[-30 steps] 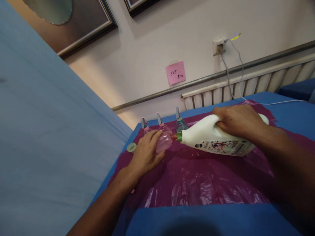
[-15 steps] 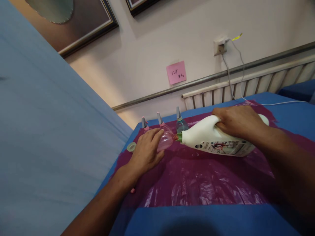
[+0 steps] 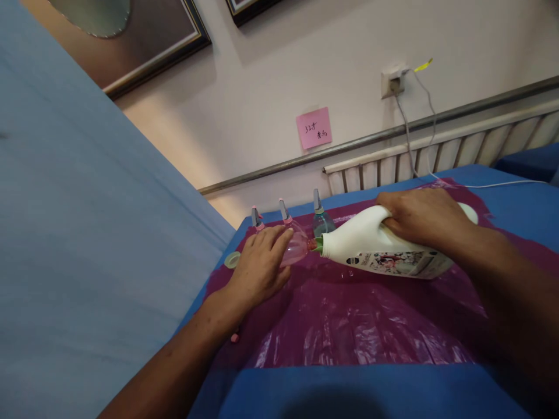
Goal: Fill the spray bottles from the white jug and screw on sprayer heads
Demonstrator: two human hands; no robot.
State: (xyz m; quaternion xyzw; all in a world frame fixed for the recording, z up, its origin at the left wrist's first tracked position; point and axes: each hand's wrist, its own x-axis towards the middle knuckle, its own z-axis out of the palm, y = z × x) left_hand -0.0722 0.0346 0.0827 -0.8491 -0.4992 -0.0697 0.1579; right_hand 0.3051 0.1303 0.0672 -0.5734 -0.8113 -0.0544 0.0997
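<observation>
My right hand (image 3: 423, 215) grips the handle of a white laundry detergent jug (image 3: 367, 238), which is tipped on its side with its mouth facing left. The jug's green-rimmed spout (image 3: 319, 244) meets the reddish neck of a clear pink bottle (image 3: 296, 249). Around the body of that bottle curls my left hand (image 3: 262, 256), hiding its lower part. I cannot tell whether liquid is flowing. Just behind stand two pink-collared spray bottles with grey heads, one spray head (image 3: 256, 217) at the left, the other (image 3: 285, 210) beside it, and a teal spray bottle (image 3: 322, 221).
A pale green cap (image 3: 232, 260) lies left of my left hand. Shiny purple plastic sheeting (image 3: 349, 326) covers part of the blue tabletop (image 3: 340, 387). A small pink piece (image 3: 234, 337) lies near my left forearm. Behind are a radiator (image 3: 384, 169), a cable and a wall socket (image 3: 392, 83).
Both hands, the jug and the pink bottle keep nearly the same positions. The whole view has shifted very slightly.
</observation>
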